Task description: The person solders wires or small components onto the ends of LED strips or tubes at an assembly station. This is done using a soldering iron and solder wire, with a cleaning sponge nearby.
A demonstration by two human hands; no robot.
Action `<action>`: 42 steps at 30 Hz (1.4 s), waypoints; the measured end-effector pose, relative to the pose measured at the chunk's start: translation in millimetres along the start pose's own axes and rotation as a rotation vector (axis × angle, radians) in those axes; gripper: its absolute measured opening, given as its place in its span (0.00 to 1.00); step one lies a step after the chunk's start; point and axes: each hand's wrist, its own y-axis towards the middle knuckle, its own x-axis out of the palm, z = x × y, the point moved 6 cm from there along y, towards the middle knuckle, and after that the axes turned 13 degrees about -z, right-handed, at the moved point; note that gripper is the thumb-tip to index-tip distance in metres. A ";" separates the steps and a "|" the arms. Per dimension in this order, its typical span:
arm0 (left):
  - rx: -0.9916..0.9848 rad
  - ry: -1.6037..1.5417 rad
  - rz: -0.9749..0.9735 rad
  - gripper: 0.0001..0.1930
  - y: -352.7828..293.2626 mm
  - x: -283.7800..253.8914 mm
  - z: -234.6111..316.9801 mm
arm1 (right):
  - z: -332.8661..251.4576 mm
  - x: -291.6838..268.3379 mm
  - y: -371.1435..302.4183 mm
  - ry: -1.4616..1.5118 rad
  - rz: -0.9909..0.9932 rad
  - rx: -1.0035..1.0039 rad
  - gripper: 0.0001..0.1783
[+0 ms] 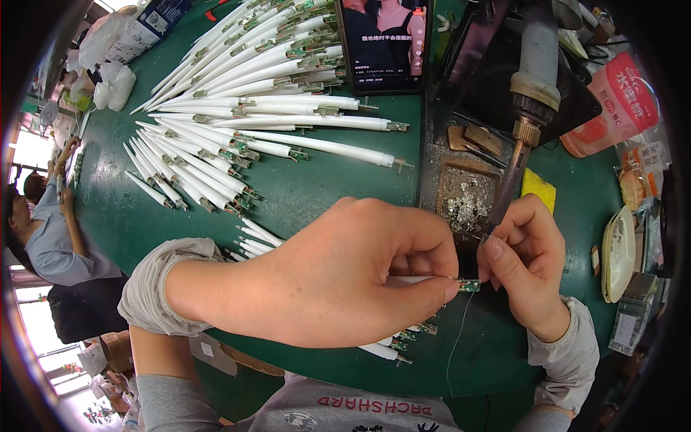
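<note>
I have the left hand (353,270) across the middle of the frame, its thumb and forefinger clamped on a slim white stick, mostly hidden by the hand; the stick's small green circuit board (470,286) pokes out past the thumb, right of centre. From about there a thin pale wire (461,325) curves down toward the lower edge. The right hand (529,263) sits just to the right, thumb and forefinger drawn in close to the tip of a soldering iron (529,129) that slants down from the upper right; I cannot tell whether those fingers quite meet or pinch anything. Behind the iron's tip I see a square tray (471,164) with silvery solder bits, and a yellow sponge (538,191) beside the iron. More white sticks (324,122) fan over the green table (353,191) in the upper left and centre, board ends mostly rightward. A lit phone (389,43) stands at the top edge, a pink-labelled cup (612,104) at upper right, and a co-worker (61,245) sits at far left.
</note>
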 end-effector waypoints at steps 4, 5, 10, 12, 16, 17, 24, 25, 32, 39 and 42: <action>0.421 0.744 0.085 0.07 -11.2 14.1 10.1 | -0.9 1.0 0.0 -0.006 -0.016 -0.001 0.08; 0.424 0.749 0.089 0.07 -11.8 17.0 6.1 | -1.6 1.0 -0.8 -0.010 -0.017 -0.007 0.08; 0.384 1.041 0.155 0.12 -14.5 23.2 1.2 | 2.0 1.3 -2.4 -0.013 -0.012 0.003 0.08; 0.382 1.009 0.147 0.13 -14.1 17.7 4.6 | 1.5 1.5 -3.4 -0.019 -0.013 0.003 0.08; 0.278 1.410 0.485 0.14 -10.7 -19.0 18.6 | 1.6 1.0 -1.8 -0.018 -0.011 0.020 0.08; 0.169 1.563 0.626 0.14 -7.4 -32.7 17.4 | 0.7 0.3 -1.4 -0.023 -0.008 0.020 0.08; 0.347 1.524 0.451 0.12 -5.0 -28.7 15.8 | 2.2 2.3 -3.4 -0.029 -0.039 0.076 0.10; 0.354 1.519 0.447 0.12 -4.7 -21.3 17.5 | 2.1 2.3 -3.7 -0.007 -0.036 0.052 0.11; 0.553 1.395 0.360 0.13 -24.2 18.9 31.7 | -0.7 12.5 -7.9 0.177 -0.086 0.070 0.13; 0.377 0.600 0.142 0.09 -9.0 -2.3 19.7 | -2.9 13.6 -9.2 -0.014 -0.091 0.010 0.09; 0.343 0.561 0.122 0.09 -5.4 -2.4 16.3 | -1.8 13.6 -8.8 -0.021 -0.086 0.021 0.09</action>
